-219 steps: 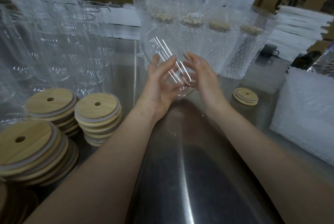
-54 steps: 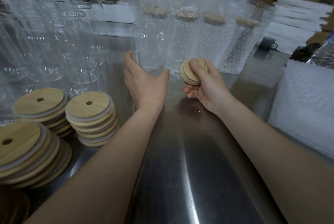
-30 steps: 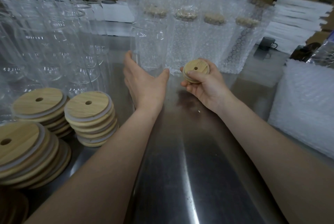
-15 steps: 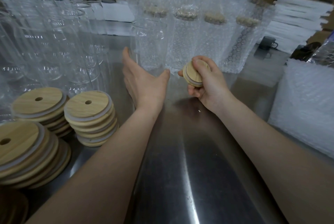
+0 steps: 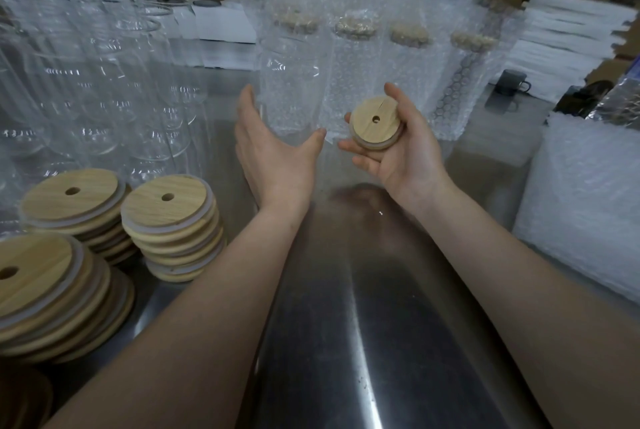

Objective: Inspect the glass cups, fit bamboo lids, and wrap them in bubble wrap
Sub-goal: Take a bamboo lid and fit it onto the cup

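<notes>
bamboo lid (image 5: 376,122) turned face-up, right hand (image 5: 398,148)

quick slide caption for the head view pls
Right hand holds a bamboo lid face-up; left hand cups an upright unlidded glass cup.

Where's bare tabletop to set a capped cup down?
Bare steel table in the near middle, between the lid stacks on the left and the bubble wrap pile on the right. Crowded: bare glasses back left, wrapped cups behind the hands.
</notes>
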{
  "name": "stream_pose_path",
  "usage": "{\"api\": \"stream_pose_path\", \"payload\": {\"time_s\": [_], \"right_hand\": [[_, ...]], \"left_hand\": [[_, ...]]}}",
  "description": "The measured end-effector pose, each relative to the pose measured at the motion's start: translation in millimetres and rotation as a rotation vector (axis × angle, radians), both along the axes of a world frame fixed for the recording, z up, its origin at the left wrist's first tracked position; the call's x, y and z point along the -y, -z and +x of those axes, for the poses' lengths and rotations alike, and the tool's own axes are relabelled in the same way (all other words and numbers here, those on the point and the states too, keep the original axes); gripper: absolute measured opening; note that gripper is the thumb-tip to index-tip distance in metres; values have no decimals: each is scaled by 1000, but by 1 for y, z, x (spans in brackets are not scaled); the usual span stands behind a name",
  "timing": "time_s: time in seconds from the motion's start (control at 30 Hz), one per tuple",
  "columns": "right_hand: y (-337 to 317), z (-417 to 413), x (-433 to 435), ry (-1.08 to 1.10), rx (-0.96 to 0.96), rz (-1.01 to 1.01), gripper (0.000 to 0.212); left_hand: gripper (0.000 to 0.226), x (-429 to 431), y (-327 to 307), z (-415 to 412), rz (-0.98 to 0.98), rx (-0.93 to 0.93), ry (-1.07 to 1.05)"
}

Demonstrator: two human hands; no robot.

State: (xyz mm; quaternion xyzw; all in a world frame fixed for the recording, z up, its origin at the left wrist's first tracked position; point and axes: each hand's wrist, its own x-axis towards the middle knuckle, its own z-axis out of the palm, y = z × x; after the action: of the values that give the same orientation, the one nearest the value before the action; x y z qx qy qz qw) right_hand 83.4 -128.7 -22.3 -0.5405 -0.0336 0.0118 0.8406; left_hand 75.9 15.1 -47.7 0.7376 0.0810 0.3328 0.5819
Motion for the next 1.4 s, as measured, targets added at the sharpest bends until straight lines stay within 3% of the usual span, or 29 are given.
{"api": "stream_pose_path", "payload": {"time_s": [0.3, 0.67, 1.03, 1.4], "right_hand": [[-15, 4, 2, 189, 76, 202, 35], [-17, -6, -7, 263, 375, -208, 34], [-13, -9, -12, 266, 413, -428, 47], [-10, -12, -15, 214, 464, -551, 47]], "left_hand": [[95, 4, -4, -8, 355, 17, -60], [96, 10, -2, -13, 678, -12, -73], [97, 10, 1, -12, 671, 20, -63], [94, 10, -1, -14, 637, 24, -69]]}}
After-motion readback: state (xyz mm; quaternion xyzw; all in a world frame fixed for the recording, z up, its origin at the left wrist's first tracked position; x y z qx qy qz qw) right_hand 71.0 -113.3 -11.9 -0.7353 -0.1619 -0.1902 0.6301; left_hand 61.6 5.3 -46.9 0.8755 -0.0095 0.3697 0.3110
